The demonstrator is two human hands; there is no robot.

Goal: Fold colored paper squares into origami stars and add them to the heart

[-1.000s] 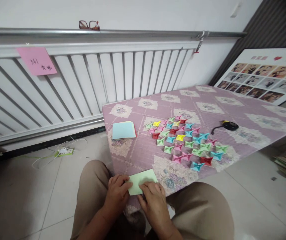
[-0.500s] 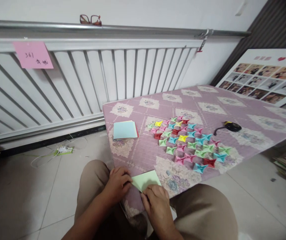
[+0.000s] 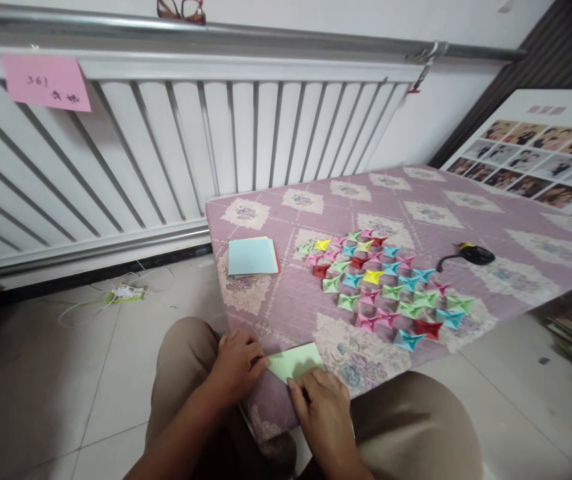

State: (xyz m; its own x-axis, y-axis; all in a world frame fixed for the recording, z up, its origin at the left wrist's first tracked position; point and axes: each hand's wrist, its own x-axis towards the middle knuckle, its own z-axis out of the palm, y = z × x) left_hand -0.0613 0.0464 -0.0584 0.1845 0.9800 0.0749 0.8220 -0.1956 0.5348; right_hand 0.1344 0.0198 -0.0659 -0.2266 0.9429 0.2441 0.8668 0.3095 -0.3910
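Observation:
A light green sheet of paper [image 3: 296, 361], which looks folded, lies at the near corner of the cloth-covered table. My left hand [image 3: 239, 363] has its fingers curled, with the tips gripping the sheet's left end. At the lower right edge, my right hand [image 3: 322, 408] is closed on the paper, thumb and fingers pressed together; it hides that end. Beyond the hands sits a stack of coloured paper squares [image 3: 253, 257], light blue on top. To the right stand rows of small folded paper shapes [image 3: 373, 275] in green, pink, blue, red and yellow.
A purple patterned tablecloth [image 3: 286, 313] covers the table. A black object with a strap [image 3: 473, 253] lies at its right. Behind are a white radiator [image 3: 291, 133] and a photo board [image 3: 531, 153]. A power strip [image 3: 127, 293] with cables rests on the floor at left.
The camera view has tilted down slightly, so the radiator sits higher. My right hand appears slightly farther right at the paper's edge; both hands keep hold of the green sheet.

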